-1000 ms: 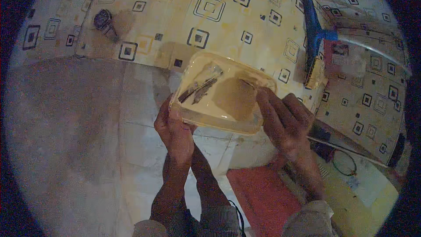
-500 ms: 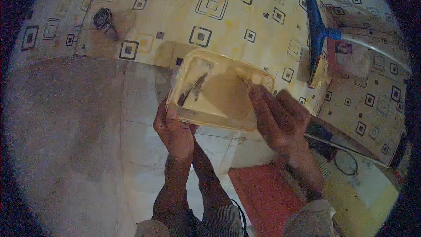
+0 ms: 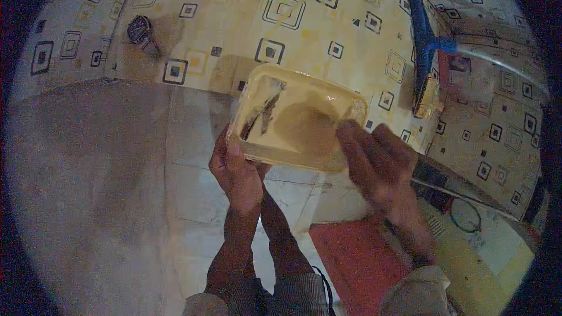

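A shallow cream-yellow rectangular tray [image 3: 304, 82] is held up in front of me, tilted so its inside shows. Dark streaks and a pale patch mark its left end, and a shadow falls across the middle. My left hand [image 3: 237, 167] grips the lower left corner, thumb over the rim and fingers behind. At the tray's right end is my right hand [image 3: 380, 161], its fingers curled together and slightly blurred. Whatever those fingers hold, if anything, I cannot make out.
Behind the tray is a pale surface [image 3: 234, 29] patterned with squares, with a wristwatch [image 3: 142, 34] against it. A blue bar with a pale pole [image 3: 497, 58] is at the right. Below lie a red mat [image 3: 354, 263] and a thin dark loop [image 3: 466, 216].
My right hand has shifted slightly right and down along the tray's right end. My left hand and the tray have moved only a little to the right.
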`<act>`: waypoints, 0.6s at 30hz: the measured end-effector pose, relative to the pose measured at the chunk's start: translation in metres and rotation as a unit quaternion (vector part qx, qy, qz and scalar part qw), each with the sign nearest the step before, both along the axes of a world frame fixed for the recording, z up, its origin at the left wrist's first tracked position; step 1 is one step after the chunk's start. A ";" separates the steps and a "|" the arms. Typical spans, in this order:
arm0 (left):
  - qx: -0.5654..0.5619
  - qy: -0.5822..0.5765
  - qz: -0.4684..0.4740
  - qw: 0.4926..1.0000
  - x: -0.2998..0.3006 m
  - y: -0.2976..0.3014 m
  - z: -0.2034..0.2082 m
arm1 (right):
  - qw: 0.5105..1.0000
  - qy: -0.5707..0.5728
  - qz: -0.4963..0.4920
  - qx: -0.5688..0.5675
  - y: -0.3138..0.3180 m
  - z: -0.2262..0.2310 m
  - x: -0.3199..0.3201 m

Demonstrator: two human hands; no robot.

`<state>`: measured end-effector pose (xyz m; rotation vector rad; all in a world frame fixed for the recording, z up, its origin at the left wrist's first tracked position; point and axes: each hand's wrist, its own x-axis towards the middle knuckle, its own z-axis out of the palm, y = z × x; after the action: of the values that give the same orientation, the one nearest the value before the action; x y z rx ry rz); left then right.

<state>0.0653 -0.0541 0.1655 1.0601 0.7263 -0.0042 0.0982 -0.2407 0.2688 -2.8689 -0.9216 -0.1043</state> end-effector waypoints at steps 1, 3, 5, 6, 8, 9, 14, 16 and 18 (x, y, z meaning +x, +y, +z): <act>-0.003 -0.002 -0.003 1.000 0.001 -0.003 0.000 | 0.999 -0.035 -0.014 -0.006 -0.008 -0.004 0.001; -0.006 -0.006 -0.006 1.000 0.004 -0.011 0.001 | 0.999 -0.033 -0.032 0.004 -0.013 -0.006 0.003; 0.051 0.015 0.000 0.999 0.011 -0.018 0.006 | 0.999 -0.020 -0.033 -0.014 -0.012 -0.002 0.004; 0.051 0.010 -0.001 0.999 0.012 -0.016 0.006 | 0.999 -0.025 -0.035 -0.014 -0.012 -0.002 0.004; 0.015 0.001 -0.049 0.999 0.010 -0.011 0.006 | 0.997 0.007 -0.073 -0.017 -0.011 -0.003 0.005; 0.021 -0.004 -0.050 0.999 0.011 -0.010 0.007 | 0.997 0.002 -0.075 -0.012 -0.008 0.000 0.007; 0.015 0.031 -0.075 0.997 0.019 -0.022 0.012 | 0.984 0.053 -0.168 -0.033 -0.013 0.013 0.014; 0.035 0.029 -0.095 0.994 0.024 -0.025 0.015 | 0.984 0.048 -0.169 -0.028 -0.018 0.011 0.019; 0.054 0.024 -0.113 0.992 0.029 -0.028 0.021 | 0.984 0.040 -0.170 -0.025 -0.022 0.009 0.025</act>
<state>0.0944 -0.0819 0.1864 1.2448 0.6517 -0.1876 0.1237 -0.2631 0.2778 -3.0223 -0.4203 0.0033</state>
